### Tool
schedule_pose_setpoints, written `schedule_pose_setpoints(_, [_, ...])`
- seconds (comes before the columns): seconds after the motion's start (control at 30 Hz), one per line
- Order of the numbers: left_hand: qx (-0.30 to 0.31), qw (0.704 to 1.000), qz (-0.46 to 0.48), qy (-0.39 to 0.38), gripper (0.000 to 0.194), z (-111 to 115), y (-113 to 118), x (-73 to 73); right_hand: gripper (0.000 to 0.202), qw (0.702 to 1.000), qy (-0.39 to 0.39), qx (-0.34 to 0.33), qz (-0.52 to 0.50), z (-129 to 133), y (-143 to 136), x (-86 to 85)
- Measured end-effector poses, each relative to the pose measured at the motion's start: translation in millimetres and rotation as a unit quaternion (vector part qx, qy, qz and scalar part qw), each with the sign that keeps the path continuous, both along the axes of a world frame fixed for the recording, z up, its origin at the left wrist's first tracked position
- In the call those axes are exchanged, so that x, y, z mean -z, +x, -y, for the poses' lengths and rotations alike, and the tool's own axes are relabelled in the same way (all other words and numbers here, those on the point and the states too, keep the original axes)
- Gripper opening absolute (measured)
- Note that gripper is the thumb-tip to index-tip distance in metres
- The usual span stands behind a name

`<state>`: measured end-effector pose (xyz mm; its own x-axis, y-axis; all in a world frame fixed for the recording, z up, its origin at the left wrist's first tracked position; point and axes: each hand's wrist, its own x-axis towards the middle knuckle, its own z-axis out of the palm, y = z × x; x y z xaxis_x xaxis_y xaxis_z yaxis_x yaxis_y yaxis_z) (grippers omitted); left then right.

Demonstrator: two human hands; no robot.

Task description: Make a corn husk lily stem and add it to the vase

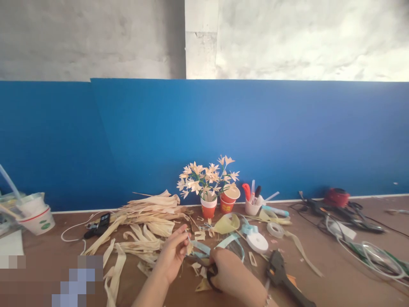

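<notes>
My left hand (pixel 173 255) is closed, fingertips pinching a small pale piece of husk (pixel 189 247). Just to its right, my right hand (pixel 227 266) grips black-handled scissors (pixel 211 278), whose blades point left toward that piece. Light blue ribbon (pixel 228 240) runs behind the hands to a white spool (pixel 257 242). Scraps of husk (pixel 203 285) lie beneath them on the brown table (pixel 182 294). Beyond stands a red paper cup (pixel 208 209) of cream husk flowers (pixel 204 177) on green stems. A second red cup (pixel 227 204) is beside it.
Dried corn husks (pixel 147 217) spread across the left. A glue gun (pixel 279 273) lies at the right, near a tape roll (pixel 275 230) and a cup of tools (pixel 252 207). Cables (pixel 358 247) tangle at far right. A white cup (pixel 40 221) stands far left; a blue partition (pixel 255 128) backs the table.
</notes>
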<state>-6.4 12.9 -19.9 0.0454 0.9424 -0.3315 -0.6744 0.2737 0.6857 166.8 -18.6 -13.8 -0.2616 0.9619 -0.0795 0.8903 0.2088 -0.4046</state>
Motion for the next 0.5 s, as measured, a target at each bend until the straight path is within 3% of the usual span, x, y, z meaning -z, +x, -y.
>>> schedule_pose_setpoints(0.1, [0.016,1.0,0.016,0.002,0.03,-0.5,1.9,2.5,0.023,1.0,0.011,-0.012,-0.002,-1.6,0.5,6.2])
schedule_pose_setpoints(0.3, [0.045,0.998,-0.022,0.031,0.02,2.2,3.6,1.7,0.049,0.989,-0.114,-0.01,-0.091,-4.4,14.2,6.7])
schedule_pose_setpoints(0.37, [0.052,0.995,-0.076,0.05,0.022,4.0,4.7,0.7,0.037,0.985,-0.126,-0.003,-0.117,-7.0,15.2,2.4])
schedule_pose_setpoints(0.43, [0.053,0.988,-0.13,0.064,0.023,6.0,6.2,0.5,0.014,0.983,-0.088,0.014,-0.162,-11.0,12.8,-3.2])
schedule_pose_setpoints(0.5, [0.057,0.982,-0.163,0.071,0.025,8.2,8.6,0.8,0.019,0.968,-0.04,0.042,-0.244,-15.4,8.1,-8.1])
